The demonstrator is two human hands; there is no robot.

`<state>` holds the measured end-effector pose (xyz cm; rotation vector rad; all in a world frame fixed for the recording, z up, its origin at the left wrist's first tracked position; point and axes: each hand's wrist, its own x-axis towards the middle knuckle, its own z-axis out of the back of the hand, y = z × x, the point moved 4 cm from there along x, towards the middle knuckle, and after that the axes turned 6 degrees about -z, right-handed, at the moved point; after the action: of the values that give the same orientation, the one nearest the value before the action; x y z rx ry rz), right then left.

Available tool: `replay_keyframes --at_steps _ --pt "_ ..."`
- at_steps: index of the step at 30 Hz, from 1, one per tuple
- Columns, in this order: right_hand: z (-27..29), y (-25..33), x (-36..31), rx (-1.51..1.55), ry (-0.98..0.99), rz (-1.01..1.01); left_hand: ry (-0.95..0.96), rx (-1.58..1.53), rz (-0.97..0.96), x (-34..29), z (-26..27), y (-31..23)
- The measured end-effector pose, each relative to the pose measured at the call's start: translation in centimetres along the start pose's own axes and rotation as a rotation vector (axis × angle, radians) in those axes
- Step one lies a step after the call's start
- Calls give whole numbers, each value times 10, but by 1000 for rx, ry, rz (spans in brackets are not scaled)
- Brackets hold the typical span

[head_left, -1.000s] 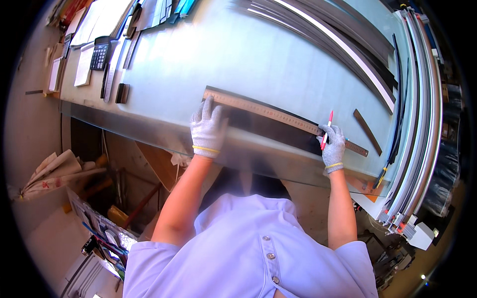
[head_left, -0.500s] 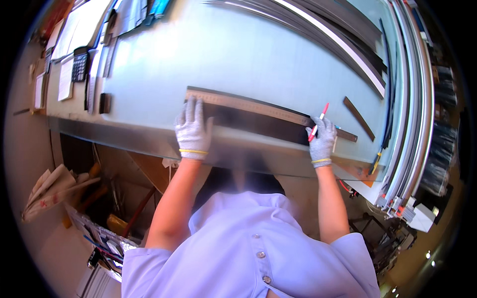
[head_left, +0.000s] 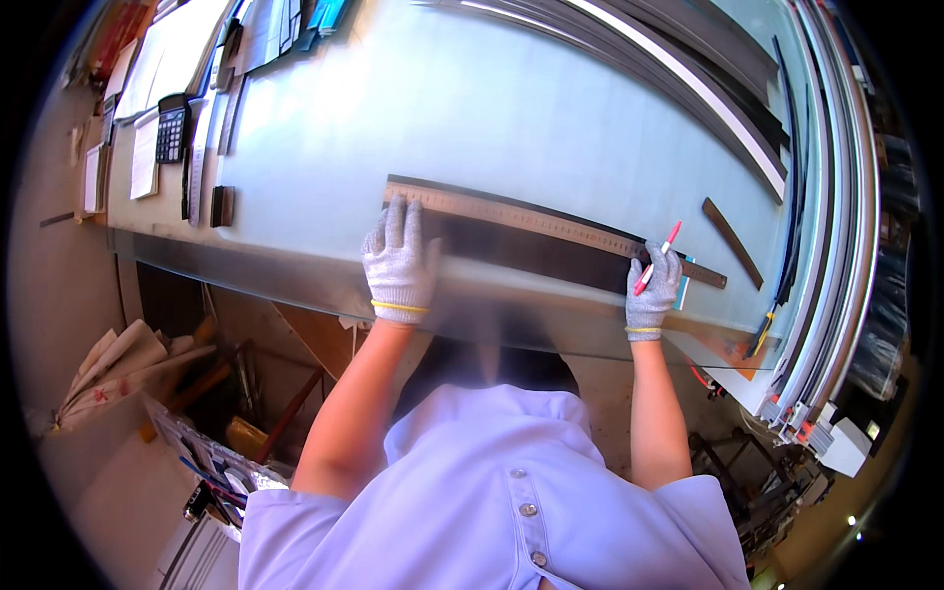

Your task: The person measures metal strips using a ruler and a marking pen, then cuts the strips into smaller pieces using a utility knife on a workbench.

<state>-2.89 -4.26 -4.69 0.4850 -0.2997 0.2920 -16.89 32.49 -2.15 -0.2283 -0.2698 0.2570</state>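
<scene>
A long metal ruler lies slantwise over a dark flat strip near the front edge of the glass-topped table. My left hand, in a grey knit glove, rests with fingers stretched out, the fingertips on the ruler's left end. Toward the other end is my gloved right hand, its fingers closed round a red and white pen. The pen leans, its red upper end away from me. A small white and blue piece peeks out beside this hand.
A short dark strip lies right of the ruler. Long grey and white profiles fill the far right. At left are a calculator, papers and a small dark block. Metal rails run along the right edge.
The whole view has shifted a little, so everything sits further right. The pen in my right hand is tilted further right; my left hand stays on the ruler.
</scene>
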Motion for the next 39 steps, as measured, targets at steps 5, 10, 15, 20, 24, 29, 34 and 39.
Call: replay_keyframes --at_steps 5,10,15,20,24,29,34,39 --pt "-3 1 -2 -31 -10 2 11 4 10 -1 0 1" --pt "-3 0 -1 -47 -12 7 11 0 8 0 0 0" --pt "2 8 2 -9 -57 -29 19 7 15 0 0 1" --pt "23 45 20 183 -115 21 21 14 19 -2 -1 2" --pt "8 98 23 880 140 -296 25 18 16 0 -3 -1" --pt "-24 148 26 958 272 -292 38 11 9 1 -2 -2" --pt "-57 158 28 709 245 -262 51 31 10 0 -5 0" --pt "-81 156 31 868 154 -366 52 40 7 2 -5 -3"
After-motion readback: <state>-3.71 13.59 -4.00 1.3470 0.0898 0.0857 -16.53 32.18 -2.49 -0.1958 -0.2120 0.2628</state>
